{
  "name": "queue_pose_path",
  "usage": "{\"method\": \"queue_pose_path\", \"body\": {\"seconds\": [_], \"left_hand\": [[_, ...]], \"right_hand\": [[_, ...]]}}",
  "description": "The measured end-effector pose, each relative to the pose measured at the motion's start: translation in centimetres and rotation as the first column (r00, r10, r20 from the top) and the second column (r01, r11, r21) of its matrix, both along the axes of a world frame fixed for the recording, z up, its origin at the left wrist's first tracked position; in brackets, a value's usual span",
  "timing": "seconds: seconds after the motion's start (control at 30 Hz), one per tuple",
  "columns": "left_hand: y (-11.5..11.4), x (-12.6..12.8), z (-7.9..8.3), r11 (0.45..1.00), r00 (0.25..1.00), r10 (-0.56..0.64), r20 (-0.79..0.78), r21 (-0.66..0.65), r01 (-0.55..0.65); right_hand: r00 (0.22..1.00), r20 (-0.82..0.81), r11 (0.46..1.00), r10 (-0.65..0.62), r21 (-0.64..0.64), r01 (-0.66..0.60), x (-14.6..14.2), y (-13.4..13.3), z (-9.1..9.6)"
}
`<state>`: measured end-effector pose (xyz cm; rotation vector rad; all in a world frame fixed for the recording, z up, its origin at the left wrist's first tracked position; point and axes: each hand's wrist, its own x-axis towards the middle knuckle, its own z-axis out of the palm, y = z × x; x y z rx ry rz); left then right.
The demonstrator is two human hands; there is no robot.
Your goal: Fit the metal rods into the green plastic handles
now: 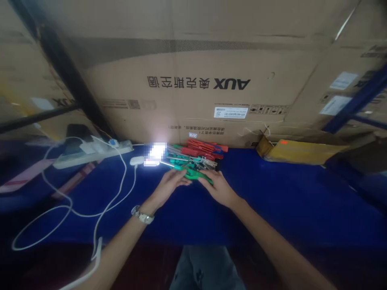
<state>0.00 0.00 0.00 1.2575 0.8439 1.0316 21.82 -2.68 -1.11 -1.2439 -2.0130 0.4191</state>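
Two hands of ours, left hand (169, 183) and right hand (219, 187), touch a bright green-handled tool (193, 174) lying roughly left-to-right on the blue worktop (272, 201) before the red-and-green pile (199, 153); whether our fingers clasp it, we cannot tell.

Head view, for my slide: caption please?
Left hand and right hand touch a green tool beside red tools on a blue table.

Large cardboard carton (193, 60): brand "AUX" in dark capitals, upside down in view, followed by the characters 奥克斯空调, also inverted. White sticker (230, 112) on the same carton: print too small to read. Left carton (65, 102): partial "AUX", inverted and blurred. White labels (344, 80) on right-hand cartons: illegible.
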Motion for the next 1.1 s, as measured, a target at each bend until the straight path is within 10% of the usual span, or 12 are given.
{"method": "queue_pose_path", "body": {"seconds": [0.13,0.3,0.43,0.6,0.8,0.9,1.1], "left_hand": [[-1.6,-2.6,0.1,0.959,0.892,0.154,-0.425,0.282,-0.031],[-1.8,-2.7,1.0,0.669,0.744,0.362,-0.562,0.712,0.212],[0.0,-0.6,0.5,0.584,0.588,0.324,-0.741,0.646,0.492],[2.1,0.9,-0.7,0.557,0.584,0.341,-0.737,0.658,0.506],[2.1,0.8,-1.0,0.559,0.545,0.390,-0.742,0.661,0.500],[2.0,1.3,-0.7,0.526,0.514,0.420,-0.748,0.662,0.534],[2.7,2.6,-0.2,0.430,0.459,0.413,-0.787,0.613,0.663]], "right_hand": [[0.976,0.214,0.999,-0.031,0.042,0.022,0.3,0.1,-0.2],[0.937,0.348,0.997,-0.002,0.071,-0.025,0.1,0.3,-0.5],[0.908,0.418,0.996,0.010,0.073,-0.044,-0.7,0.3,-0.4],[0.933,0.354,0.995,-0.061,0.092,0.030,0.3,0.8,-0.5],[0.911,-0.003,0.911,-0.412,-0.011,0.412,3.8,1.7,-0.2],[0.872,0.170,0.845,-0.458,-0.221,0.487,3.4,1.4,0.2],[0.791,0.385,0.796,-0.476,-0.193,0.573,1.5,0.9,0.9]]}}
